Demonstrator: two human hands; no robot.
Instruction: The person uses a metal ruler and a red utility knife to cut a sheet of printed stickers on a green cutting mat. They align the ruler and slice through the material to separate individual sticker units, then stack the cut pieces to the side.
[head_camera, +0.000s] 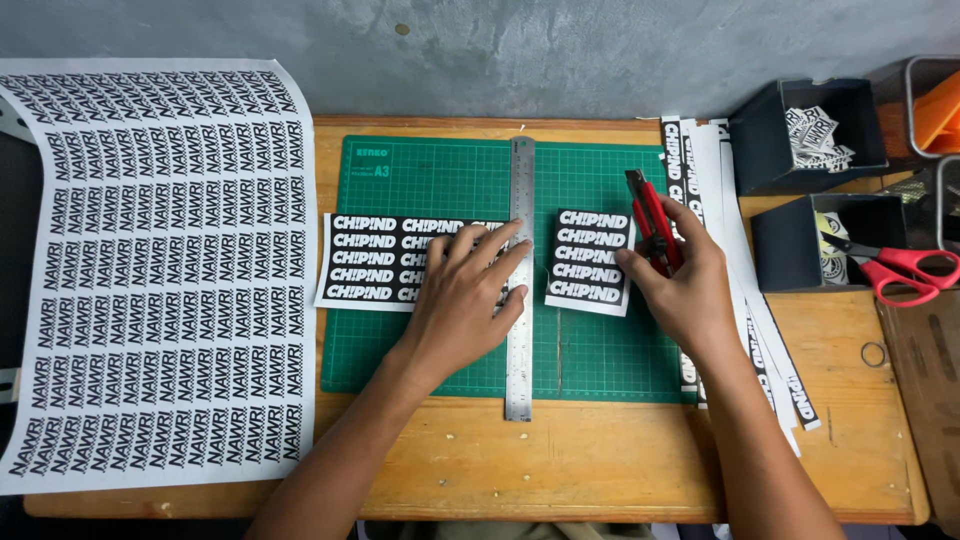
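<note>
Right grip (680, 280) closed on red cutter (650, 222) | left hand (465, 300) flat, fingers spread, pressing ruler (520, 280)

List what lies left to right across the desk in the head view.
Large printed sheet → sticker strip → left hand → steel ruler → cut sticker block → red knife in the right hand → offcut strips → red scissors.

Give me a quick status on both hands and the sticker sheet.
Left hand flat on steel ruler and sticker sheet. Right hand grips red utility knife. Cut-off piece lies apart, right of ruler.
</note>
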